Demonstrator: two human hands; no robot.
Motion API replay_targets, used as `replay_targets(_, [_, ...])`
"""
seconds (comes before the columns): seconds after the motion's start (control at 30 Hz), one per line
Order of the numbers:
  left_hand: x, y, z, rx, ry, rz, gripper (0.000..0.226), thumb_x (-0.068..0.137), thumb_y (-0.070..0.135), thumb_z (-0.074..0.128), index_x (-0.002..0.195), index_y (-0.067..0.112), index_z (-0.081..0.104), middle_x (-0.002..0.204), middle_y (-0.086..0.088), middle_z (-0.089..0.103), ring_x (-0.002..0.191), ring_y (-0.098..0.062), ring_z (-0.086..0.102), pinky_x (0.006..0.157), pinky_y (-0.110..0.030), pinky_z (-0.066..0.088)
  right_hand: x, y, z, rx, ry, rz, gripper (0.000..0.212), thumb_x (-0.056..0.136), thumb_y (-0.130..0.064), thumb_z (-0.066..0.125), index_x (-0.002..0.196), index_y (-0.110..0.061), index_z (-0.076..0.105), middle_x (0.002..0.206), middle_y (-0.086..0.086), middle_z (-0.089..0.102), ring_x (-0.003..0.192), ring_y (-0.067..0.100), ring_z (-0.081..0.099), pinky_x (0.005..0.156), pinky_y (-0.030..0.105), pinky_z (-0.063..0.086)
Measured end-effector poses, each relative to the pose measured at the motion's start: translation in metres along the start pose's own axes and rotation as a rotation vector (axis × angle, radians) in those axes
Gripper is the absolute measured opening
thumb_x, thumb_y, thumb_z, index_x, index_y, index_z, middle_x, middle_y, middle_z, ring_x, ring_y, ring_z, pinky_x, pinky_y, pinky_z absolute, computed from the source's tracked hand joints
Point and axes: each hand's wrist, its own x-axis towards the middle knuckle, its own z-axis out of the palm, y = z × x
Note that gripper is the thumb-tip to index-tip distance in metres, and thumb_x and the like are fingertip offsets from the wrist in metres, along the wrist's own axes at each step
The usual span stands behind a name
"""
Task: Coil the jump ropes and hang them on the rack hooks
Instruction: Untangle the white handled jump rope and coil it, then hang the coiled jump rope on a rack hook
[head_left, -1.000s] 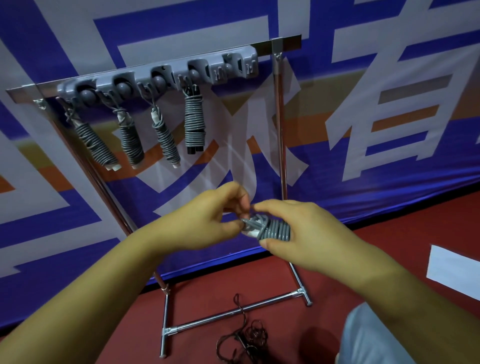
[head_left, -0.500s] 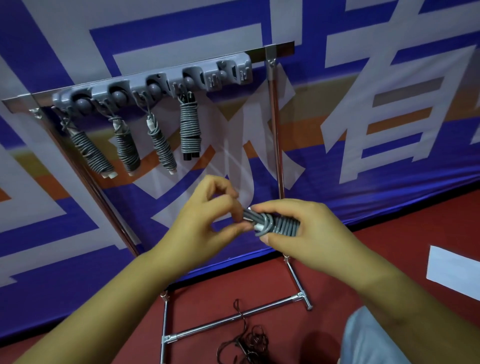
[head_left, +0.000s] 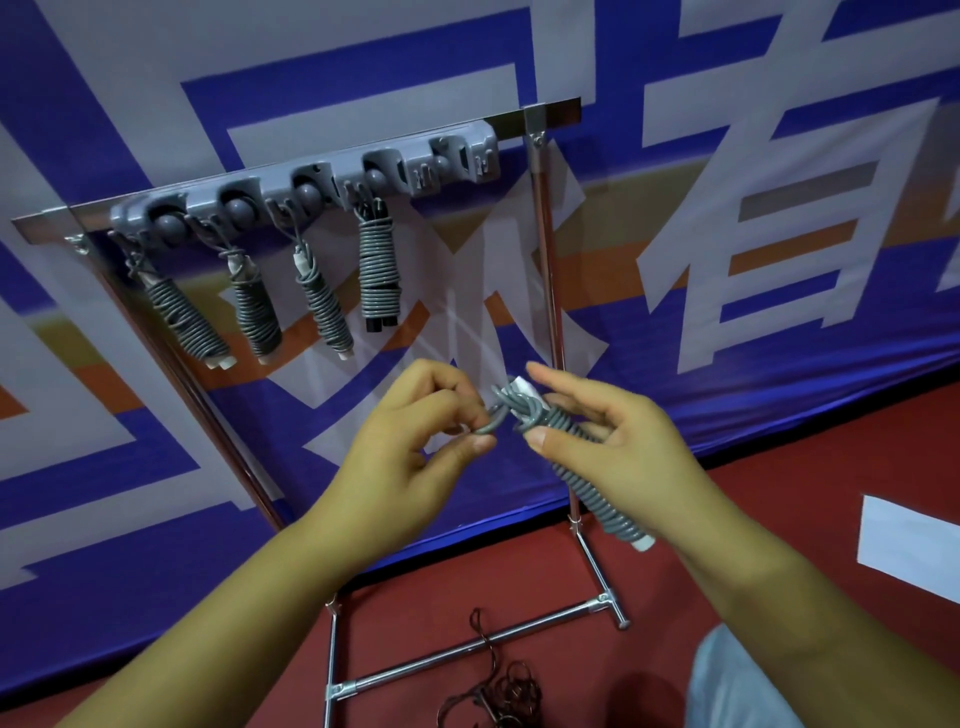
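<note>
Four coils (head_left: 378, 270) hung on rack (head_left: 306, 189); fifth coil (head_left: 576, 457) gripped by right hand (head_left: 597, 436), left hand (head_left: 415, 441) fingers pinching its loop (head_left: 491, 423); dark rope (head_left: 498, 696) on floor uncoiled.

- A blue, white and orange banner (head_left: 779, 218) hangs as the backdrop.
- Red floor (head_left: 779, 467) lies below it.
- A white sheet (head_left: 909, 540) lies at the floor's right edge.

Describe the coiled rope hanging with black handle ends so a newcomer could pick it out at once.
Find the chrome rack standing against the blue and white banner, then the grey hook strip along its top bar. Four coiled grey ropes hang from it; take the rightmost rope. It alone hangs straight down and ends in black handle tips, while the other three slant and end in white.
</note>
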Motion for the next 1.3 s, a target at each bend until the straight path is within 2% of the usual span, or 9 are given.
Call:
replay_targets(0.2, [-0.004,-0.001,-0.018,-0.289,-0.083,-0.196,0.008,0.077,0.030,0.064,0.076,0.023,0.066,0.092,0.009,0.056,0.083,-0.008,0.055,0.075,-0.016,0.044,0.002,0.008,-0.011,0.107,-0.029,0.114,0.056,0.069,-0.015,0.079,0.116,-0.039,0.060,0.102,-0.001,0.071,0.090,0.015,0.071,0.079,0.024,0.055])
replay_targets(0.27, [0.007,0.000,-0.025,-0.398,-0.064,-0.265,0.008,0.077,0.020,0.070,0.077,0.014,0.064,0.089,0.009,0.059,0.082,-0.008,0.057,0.074,-0.019,0.047,0.008,0.009,-0.009,0.118,-0.043,0.111,0.051,0.062,-0.024,0.080,0.109,-0.038,0.065,0.110,0.002,0.068,0.092,0.016,0.071,0.080,0.027,0.054])
replay_targets(0.37, [0.037,0.000,-0.034,-0.524,0.013,-0.409,0.006,0.087,0.001,0.059,0.081,0.002,0.059,0.079,0.005,0.067,0.077,-0.009,0.063,0.069,-0.019,0.052,0.027,0.004,-0.001,0.138,-0.140,0.084,0.040,0.077,-0.008,0.074,0.108,-0.032,0.064,0.111,-0.001,0.067,0.096,0.011,0.068,0.083,0.024,0.053])
replay_targets(0.5, [0.086,-0.003,-0.049,-0.334,-0.008,-0.459,0.009,0.091,0.005,0.058,0.084,0.004,0.063,0.075,-0.004,0.069,0.069,-0.007,0.065,0.067,-0.024,0.053,0.067,-0.009,0.008,0.097,-0.251,0.094,0.046,0.084,0.002,0.065,0.110,-0.035,0.057,0.117,-0.005,0.064,0.108,0.011,0.062,0.090,0.027,0.051])
replay_targets(0.63, [0.131,-0.014,-0.054,-0.230,0.063,-0.518,0.011,0.090,0.010,0.062,0.080,0.008,0.064,0.069,-0.005,0.067,0.062,-0.018,0.061,0.062,-0.033,0.048,0.113,-0.026,0.019,0.161,-0.248,0.095,0.034,0.089,-0.005,0.059,0.112,-0.030,0.054,0.110,0.001,0.062,0.097,0.014,0.060,0.071,0.023,0.048])
replay_targets(0.77, [0.171,-0.031,-0.061,-0.141,0.147,-0.515,0.011,0.088,0.010,0.066,0.077,0.013,0.066,0.072,-0.003,0.068,0.062,-0.009,0.062,0.054,-0.017,0.048,0.161,-0.035,0.034,0.062,-0.077,-0.010,0.012,0.094,-0.038,0.056,0.103,-0.031,0.061,0.094,0.000,0.064,0.088,0.014,0.063,0.071,0.028,0.052])
replay_targets(0.97, [0.211,-0.065,-0.074,-0.221,0.292,-0.615,0.002,0.086,0.010,0.069,0.084,0.010,0.071,0.076,-0.008,0.069,0.064,-0.011,0.064,0.050,-0.012,0.048,0.221,-0.044,0.042,-0.173,0.062,-0.162,0.016,0.099,-0.029,0.047,0.091,-0.021,0.059,0.073,-0.001,0.057,0.065,0.011,0.052,0.059,0.026,0.041])
replay_targets(1.13, [0.233,-0.093,-0.068,-0.285,0.376,-0.665,0.006,0.088,0.005,0.066,0.084,0.006,0.069,0.067,-0.007,0.064,0.040,0.000,0.057,0.045,-0.012,0.047,0.265,-0.040,0.052,-0.123,0.083,-0.048,0.024,0.097,-0.029,0.044,0.080,-0.016,0.056,0.083,0.009,0.067,0.081,0.033,0.068,0.078,0.050,0.056])
replay_targets(1.3, [0.242,-0.112,-0.063,-0.281,0.378,-0.708,0.012,0.090,0.005,0.062,0.080,0.007,0.068,0.056,-0.005,0.062,0.034,-0.005,0.049,0.042,-0.016,0.042,0.288,-0.033,0.049,-0.083,0.064,0.085,0.025,0.094,-0.021,0.043,0.073,-0.021,0.054,0.094,0.012,0.067,0.094,0.034,0.066,0.085,0.044,0.055])
